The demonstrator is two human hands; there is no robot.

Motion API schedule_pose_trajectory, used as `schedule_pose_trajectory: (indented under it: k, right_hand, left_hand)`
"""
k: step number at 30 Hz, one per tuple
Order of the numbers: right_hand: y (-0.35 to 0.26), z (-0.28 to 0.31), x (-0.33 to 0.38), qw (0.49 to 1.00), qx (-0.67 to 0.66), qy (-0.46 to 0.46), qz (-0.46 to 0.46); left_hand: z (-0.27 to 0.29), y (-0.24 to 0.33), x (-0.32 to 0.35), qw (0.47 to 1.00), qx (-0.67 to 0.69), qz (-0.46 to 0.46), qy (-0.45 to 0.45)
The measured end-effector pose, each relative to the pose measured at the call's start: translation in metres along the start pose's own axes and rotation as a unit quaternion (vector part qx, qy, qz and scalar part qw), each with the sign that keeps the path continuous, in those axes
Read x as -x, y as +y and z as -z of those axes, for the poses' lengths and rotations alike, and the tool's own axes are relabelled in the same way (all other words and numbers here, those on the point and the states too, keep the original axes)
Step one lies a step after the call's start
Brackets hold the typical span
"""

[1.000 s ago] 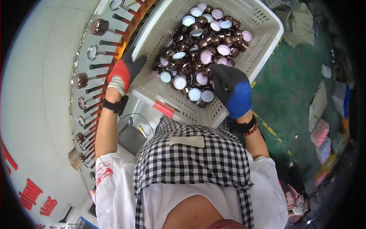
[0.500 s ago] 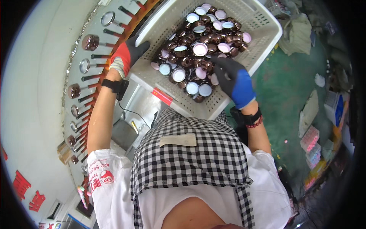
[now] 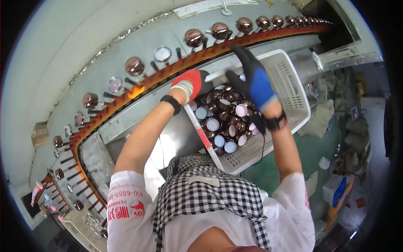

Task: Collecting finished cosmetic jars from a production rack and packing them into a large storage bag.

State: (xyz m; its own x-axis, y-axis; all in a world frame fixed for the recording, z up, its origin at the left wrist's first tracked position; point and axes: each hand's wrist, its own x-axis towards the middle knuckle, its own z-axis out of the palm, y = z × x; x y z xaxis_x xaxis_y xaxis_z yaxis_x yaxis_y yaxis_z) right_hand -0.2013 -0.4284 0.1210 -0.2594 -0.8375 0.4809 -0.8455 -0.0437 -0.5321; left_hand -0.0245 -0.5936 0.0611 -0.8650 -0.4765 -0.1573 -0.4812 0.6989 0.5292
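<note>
A pale grey plastic crate [image 3: 296, 84] stands in front of me, with perforated walls and a heap of shiny brown round caps [image 3: 226, 111], some showing pale pink or bluish-white insides. My left hand [image 3: 194, 86], in a red and black glove, is closed over the crate's rim at its far left corner. Above the crate's far side, my right hand [image 3: 254, 80] in a blue and black glove has its fingers spread, with nothing visible in them. Its fingertips reach close to the orange-brown conveyor track [image 3: 180, 65], whose dark upright spindles [image 3: 154, 66] carry some similar caps.
The curved track runs from the lower left to the far right, along a grey panel. Beside its left end is a beige basket [image 3: 79, 235]. To the right, the green floor [image 3: 268, 172] holds plastic bags [image 3: 319, 119] and a blue and white box [image 3: 333, 189]. A thin black cable hangs by my right wrist.
My view has turned, bringing more of the track into sight. The right hand has left the heap of caps and reached toward the track, fingers spreading. My left hand remains on the crate's rim.
</note>
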Motion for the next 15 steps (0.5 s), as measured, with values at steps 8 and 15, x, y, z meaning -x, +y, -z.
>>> schedule_pose_trajectory:
  k: [8,15]
  right_hand:
    - [-0.01,-0.101,-0.173,0.966,0.104,-0.234,-0.04]
    - [-0.027,-0.022,-0.046,0.967,-0.088,-0.169,0.172]
  left_hand:
    - [-0.017,-0.015,0.011,0.999,-0.026,0.012,0.028]
    - [-0.007,-0.024,0.018,0.993,-0.018,0.109,0.044]
